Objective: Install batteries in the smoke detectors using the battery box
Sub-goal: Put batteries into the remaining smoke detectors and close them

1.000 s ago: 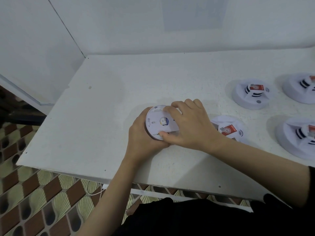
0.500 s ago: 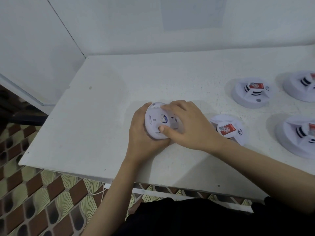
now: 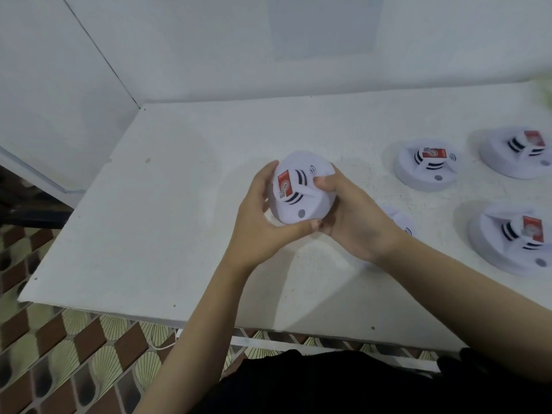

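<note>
Head view: open tabletop (image 3: pixel 155 234) is seen left of the hands, up to the near edge. The smoke detector (image 3: pixel 301 192) is gripped over it, face up, between the curled left hand (image 3: pixel 260 231) and right hand (image 3: pixel 355 222); other detectors (image 3: pixel 425 168) lie rightward.

Detector (image 3: pixel 401 220) mostly behind right hand (image 3: pixel 354 222), possibly something green (image 3: pixel 545 88) blurred at edge

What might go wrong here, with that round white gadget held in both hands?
The round white plastic smoke detector seems lifted off the white table, gripped at its rim by the left hand and right hand; a slip would probably drop it. A second white smoke detector lies half hidden behind the right hand, so lowering that arm might knock it.
</note>
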